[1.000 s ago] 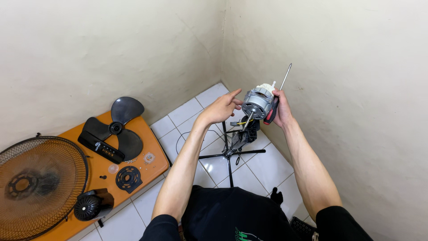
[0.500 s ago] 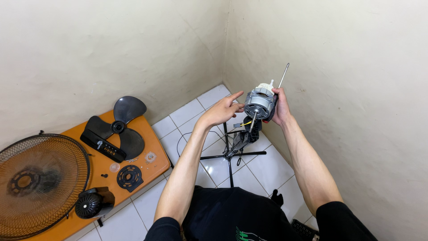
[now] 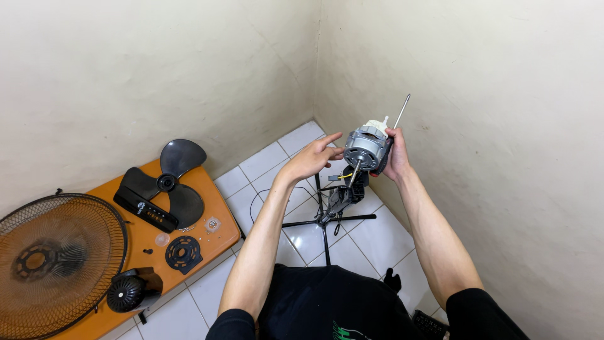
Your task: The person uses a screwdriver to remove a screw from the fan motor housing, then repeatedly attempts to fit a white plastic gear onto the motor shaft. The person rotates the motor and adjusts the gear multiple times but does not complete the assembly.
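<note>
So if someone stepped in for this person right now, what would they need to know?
Right hand: grips the fan motor with a screwdriver alongside it.
Left hand: open, fingers at the motor's side, holding nothing.
Fan stand: on the tiled floor below.
Already off, on the orange table: blade, wire grille, black covers.
Left: the motor is in hand, off the stand.

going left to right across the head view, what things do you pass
wire fan guard → black motor cover → black fan blade → left hand → fan motor → right hand, holding the motor and a screwdriver
</note>
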